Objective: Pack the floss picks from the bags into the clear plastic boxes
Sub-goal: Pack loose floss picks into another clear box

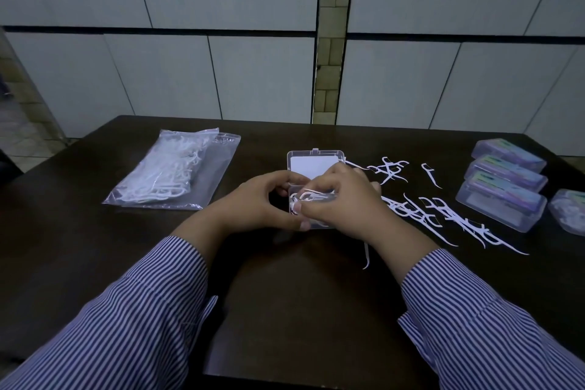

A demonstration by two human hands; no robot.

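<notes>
A clear plastic box (311,159) lies open at the table's middle, its lid tipped back with a white card inside. My left hand (262,203) curls around the box's left side. My right hand (342,199) pinches white floss picks (311,196) over the box's tray. Loose floss picks (437,215) are scattered on the table to the right of my right hand. A clear bag of floss picks (167,174) lies at the left.
Three closed clear boxes (503,187) with colourful labels are lined up at the right, and a fourth box (569,210) sits at the frame's right edge. One floss pick (366,255) lies near my right wrist. The dark table (300,310) ends at a tiled wall.
</notes>
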